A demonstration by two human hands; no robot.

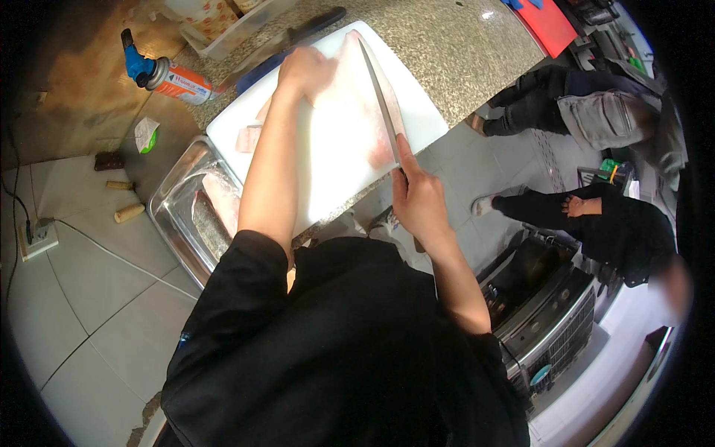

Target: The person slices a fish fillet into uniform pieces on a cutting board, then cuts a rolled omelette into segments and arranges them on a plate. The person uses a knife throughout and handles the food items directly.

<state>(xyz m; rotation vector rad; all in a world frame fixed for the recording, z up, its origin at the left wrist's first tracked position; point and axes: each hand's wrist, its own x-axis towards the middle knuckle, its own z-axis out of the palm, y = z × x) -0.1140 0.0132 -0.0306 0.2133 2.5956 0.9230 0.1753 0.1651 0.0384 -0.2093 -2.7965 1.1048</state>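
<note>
My right hand (420, 196) grips a long knife, its index finger stretched along the spine. The knife's blade (381, 100) lies along the right side of a pale fish fillet (381, 152), pinkish at the near end. Strong glare washes out much of the fillet and the white cutting board (427, 120) under it. At the far left part of the fillet rests my left hand (304, 71), fingers bent; glare blurs the fingertips, so its hold is unclear. A small cut piece of fish (247, 139) sits on the board's left side, beside my left forearm.
Left of the board, a metal tray (162, 207) holds skin-on fish pieces (209, 223). A gas torch (181, 82) stands behind it. Another knife (318, 25) lies beyond the board, near a plastic bin (218, 47). Two people (620, 223) stand at right by kitchen equipment (550, 313).
</note>
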